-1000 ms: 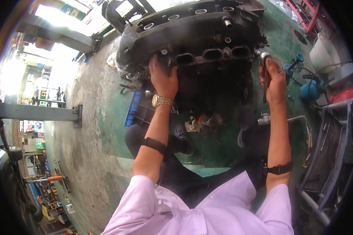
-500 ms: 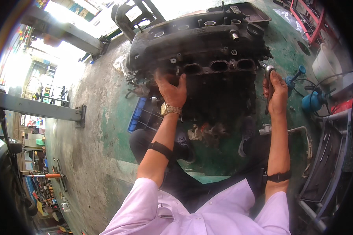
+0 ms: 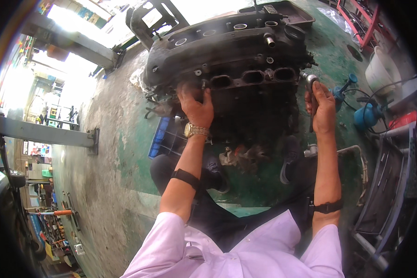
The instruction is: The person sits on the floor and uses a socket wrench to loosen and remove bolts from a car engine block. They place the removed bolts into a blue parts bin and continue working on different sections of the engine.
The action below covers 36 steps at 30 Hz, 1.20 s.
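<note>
A dark, greasy car engine (image 3: 259,104) lies in front of me, with several oval intake ports along its near side. My left hand (image 3: 195,106) reaches to that side, left of the ports. Its fingers curl against the metal, and its thumb lies by a short metal stud (image 3: 204,84). The fingertips blend into the dark engine, so what they grip is unclear. My right hand (image 3: 322,104) is wrapped round the handle of a ratchet wrench (image 3: 311,83), held upright off the engine's right end. The ratchet's shiny head points toward the engine's side.
A blue crate (image 3: 159,139) lies beside my left leg, and crumpled rags (image 3: 238,155) lie between my shoes. Blue tools with cables (image 3: 368,116) and a white bucket (image 3: 382,72) stand at the right. A black tray (image 3: 299,13) is behind the engine; steel beams (image 3: 46,130) cross the left.
The view has shifted slightly, so the engine and both hands appear a little farther left. My right hand keeps the ratchet wrench, and my left hand stays at the engine's side.
</note>
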{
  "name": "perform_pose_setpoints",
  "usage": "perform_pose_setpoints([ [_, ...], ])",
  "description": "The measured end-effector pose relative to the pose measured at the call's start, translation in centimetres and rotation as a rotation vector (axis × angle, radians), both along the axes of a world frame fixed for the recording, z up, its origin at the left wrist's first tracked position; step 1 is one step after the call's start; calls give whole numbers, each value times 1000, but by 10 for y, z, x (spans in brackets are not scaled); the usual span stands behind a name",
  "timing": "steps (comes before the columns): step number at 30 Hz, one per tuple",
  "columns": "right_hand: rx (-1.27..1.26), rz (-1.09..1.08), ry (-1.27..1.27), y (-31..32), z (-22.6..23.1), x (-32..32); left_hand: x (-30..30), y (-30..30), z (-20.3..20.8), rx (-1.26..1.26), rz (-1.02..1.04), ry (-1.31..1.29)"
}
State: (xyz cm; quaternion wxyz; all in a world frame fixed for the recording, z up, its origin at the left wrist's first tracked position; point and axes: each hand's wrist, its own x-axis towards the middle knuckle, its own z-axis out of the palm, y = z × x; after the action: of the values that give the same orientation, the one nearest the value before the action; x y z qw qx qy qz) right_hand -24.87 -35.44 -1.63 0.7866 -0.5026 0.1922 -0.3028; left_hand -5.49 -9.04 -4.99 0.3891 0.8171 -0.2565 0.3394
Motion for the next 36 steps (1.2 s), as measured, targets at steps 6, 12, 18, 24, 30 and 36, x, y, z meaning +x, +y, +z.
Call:
perform_pose_setpoints([
  [6, -60, 27, 42, -2, 2, -1, 1, 0, -3, 8, 19, 9],
  [12, -68, 35, 33, 3, 1, 2, -1, 2, 1, 84, 42, -29],
  [18, -50, 9, 92, 0, 1, -3, -45, -11, -14, -293, -111, 287],
  [24, -98, 5, 144, -2, -4, -6, -59, -36, -48, -108, -169, 675],
  [30, -50, -62, 217, -4, -4, -9, -37, -56, -66, -193, -165, 853],
  [36, -70, -37, 251, -4, -10, -4, -35, -64, -67, -369, -187, 965],
])
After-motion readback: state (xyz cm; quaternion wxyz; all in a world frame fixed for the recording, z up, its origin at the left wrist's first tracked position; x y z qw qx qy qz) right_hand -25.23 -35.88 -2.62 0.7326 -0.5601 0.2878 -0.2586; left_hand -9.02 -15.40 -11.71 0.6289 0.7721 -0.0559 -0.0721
